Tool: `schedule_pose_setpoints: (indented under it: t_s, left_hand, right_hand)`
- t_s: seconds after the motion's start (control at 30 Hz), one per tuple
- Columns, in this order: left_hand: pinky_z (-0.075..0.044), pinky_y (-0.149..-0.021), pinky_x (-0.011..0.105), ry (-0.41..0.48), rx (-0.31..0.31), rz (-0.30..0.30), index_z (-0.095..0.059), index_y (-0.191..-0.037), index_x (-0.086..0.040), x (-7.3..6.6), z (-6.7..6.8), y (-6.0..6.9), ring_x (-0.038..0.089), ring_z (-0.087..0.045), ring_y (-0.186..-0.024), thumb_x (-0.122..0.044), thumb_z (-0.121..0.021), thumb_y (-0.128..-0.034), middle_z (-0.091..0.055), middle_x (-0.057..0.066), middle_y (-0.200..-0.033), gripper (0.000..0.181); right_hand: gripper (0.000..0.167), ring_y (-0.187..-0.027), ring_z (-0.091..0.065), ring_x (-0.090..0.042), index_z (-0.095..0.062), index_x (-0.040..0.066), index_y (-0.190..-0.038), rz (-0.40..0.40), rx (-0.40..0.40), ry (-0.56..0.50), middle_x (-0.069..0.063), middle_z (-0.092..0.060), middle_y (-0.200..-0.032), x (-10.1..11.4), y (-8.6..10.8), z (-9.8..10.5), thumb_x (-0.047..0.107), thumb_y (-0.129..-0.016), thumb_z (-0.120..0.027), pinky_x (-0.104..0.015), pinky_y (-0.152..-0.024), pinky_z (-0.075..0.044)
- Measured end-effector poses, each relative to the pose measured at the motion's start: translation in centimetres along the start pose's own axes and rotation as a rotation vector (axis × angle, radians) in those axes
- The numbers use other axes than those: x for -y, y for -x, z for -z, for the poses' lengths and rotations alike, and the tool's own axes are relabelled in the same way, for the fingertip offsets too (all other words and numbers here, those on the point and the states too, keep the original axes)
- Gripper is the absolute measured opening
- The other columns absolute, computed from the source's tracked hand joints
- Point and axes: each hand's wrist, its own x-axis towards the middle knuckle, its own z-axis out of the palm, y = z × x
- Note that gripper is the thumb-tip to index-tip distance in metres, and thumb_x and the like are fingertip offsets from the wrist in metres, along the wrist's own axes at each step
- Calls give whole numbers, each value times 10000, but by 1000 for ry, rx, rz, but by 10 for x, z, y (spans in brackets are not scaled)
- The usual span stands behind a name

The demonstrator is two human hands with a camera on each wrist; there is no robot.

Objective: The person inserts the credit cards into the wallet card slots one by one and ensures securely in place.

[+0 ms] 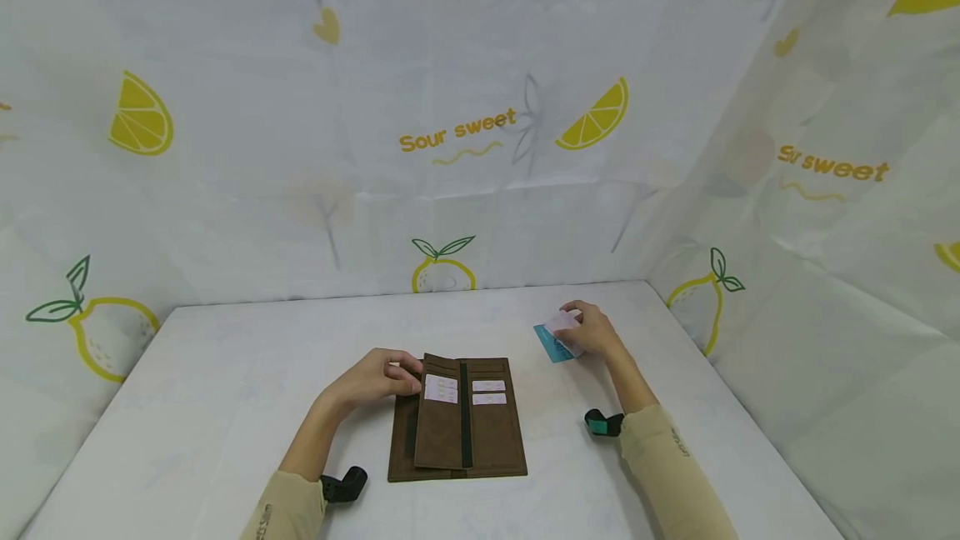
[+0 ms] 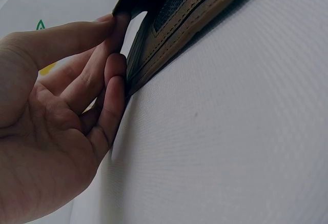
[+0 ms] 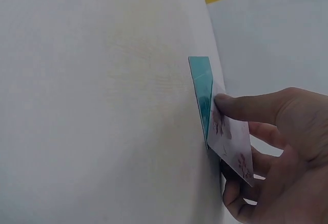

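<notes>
A brown bifold wallet (image 1: 497, 436) lies unfolded on the white table. Its inner flap (image 1: 441, 436) is lifted at the left edge, where my left hand (image 1: 378, 377) pinches it between thumb and fingers. White cards (image 1: 441, 388) show in the slots on both halves. Farther back on the right, my right hand (image 1: 594, 332) grips a white card (image 3: 233, 142) with a reddish print, thumb on its face. That card is tilted up. A teal card (image 3: 201, 85) sits right beside it, partly covered by it in the head view; whether the fingers touch the teal card I cannot tell.
Lemon-patterned white cloth (image 1: 360, 215) rises behind the table (image 1: 225, 407) and along its right side. A black wrist device (image 1: 345, 485) sits on the left wrist, and a black and green one (image 1: 603, 423) on the right.
</notes>
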Motion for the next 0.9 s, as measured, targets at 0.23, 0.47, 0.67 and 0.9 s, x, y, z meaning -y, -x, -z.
schedule_pose_setpoints:
  t_s: [0.23,0.47,0.67,0.9]
  left_hand:
    - [-512,-904,283,-8,-5,5,-682,-1264,54,0,0,0,77,-711,-956,-77,-732,-984,-838,148,-1023,313]
    - [-511,-900,287,-9,-3,6,-683,-1261,53,-1,0,0,76,-709,-952,-77,-730,-985,-839,129,-1011,309]
    - [-506,-896,288,-5,-3,7,-680,-1260,55,-1,0,-1,76,-709,-948,-70,-731,-984,-839,122,-1011,307]
    - [-491,-889,292,-14,-8,2,-684,-1244,51,0,0,-2,74,-682,-931,-79,-757,-983,-836,100,-977,301]
  right_hand:
    - [481,-928,-665,-304,-592,-28,-1435,27,-23,-45,-359,-698,-1249,-3,1,2,67,-967,-654,-334,-731,-531]
    - [514,-696,-541,-153,-591,2,-1456,43,-10,-147,-256,-731,-1041,5,3,3,29,-943,-597,-278,-609,-432]
    - [458,-711,-526,-149,-627,-7,-1424,98,21,-240,-178,-697,-956,27,8,-1,36,-969,-654,-276,-628,-432]
    - [428,-797,-588,-168,-640,13,-1414,112,22,-268,-209,-716,-1093,44,10,-8,58,-991,-691,-280,-678,-464]
